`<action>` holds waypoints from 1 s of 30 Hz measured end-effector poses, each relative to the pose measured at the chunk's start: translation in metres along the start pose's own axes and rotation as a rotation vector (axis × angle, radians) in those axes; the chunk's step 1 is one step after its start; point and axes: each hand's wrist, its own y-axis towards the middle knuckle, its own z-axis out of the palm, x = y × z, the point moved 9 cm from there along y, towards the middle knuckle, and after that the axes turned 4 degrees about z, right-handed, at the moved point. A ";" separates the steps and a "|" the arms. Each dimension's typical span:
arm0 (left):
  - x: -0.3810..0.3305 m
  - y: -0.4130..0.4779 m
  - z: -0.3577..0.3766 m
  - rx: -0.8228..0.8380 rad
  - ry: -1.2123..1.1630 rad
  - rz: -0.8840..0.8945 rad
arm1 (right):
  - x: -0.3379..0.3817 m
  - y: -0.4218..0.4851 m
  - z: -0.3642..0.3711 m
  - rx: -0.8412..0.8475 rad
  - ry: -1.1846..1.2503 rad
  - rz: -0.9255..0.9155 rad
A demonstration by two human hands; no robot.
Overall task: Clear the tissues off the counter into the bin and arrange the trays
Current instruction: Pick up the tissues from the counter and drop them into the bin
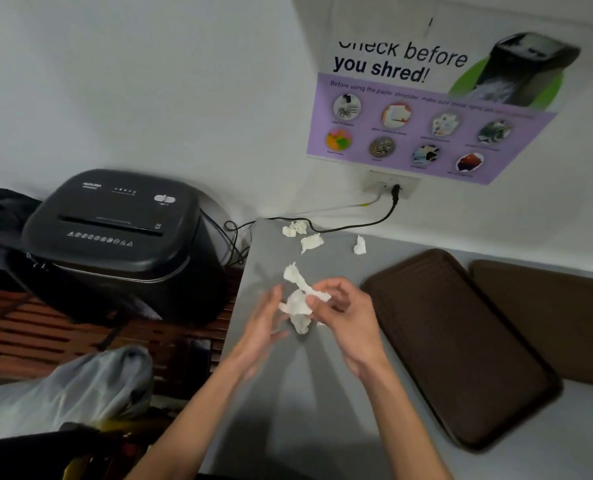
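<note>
Grey counter [288, 393]: tissue [300, 299] pinched by right hand [343, 317].

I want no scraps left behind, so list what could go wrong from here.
1. The right hand only pinches the crumpled white tissue wad; loose pieces may drop on the way to the white-bagged bin.
2. The small white tissue scraps by the wall lie near the grey counter's left edge and the black power cord; a sweep might push them off behind the black paper shredder.
</note>
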 end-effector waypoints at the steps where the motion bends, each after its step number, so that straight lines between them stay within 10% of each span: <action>1: 0.002 0.000 0.008 0.027 -0.159 -0.066 | 0.001 0.000 0.002 -0.001 -0.013 0.009; 7: -0.005 -0.002 0.015 0.017 -0.452 -0.122 | -0.028 -0.002 0.023 -0.145 -0.657 -0.123; 15: 0.009 0.002 -0.042 -0.342 -0.384 -0.100 | -0.055 -0.013 0.088 0.280 -0.606 -0.079; 21: 0.016 -0.002 -0.071 -0.407 -0.187 -0.111 | -0.082 0.045 -0.019 -0.226 -0.877 -0.008; 30: 0.026 -0.031 -0.029 -0.246 0.024 -0.149 | -0.167 0.005 -0.044 -0.071 -1.150 0.029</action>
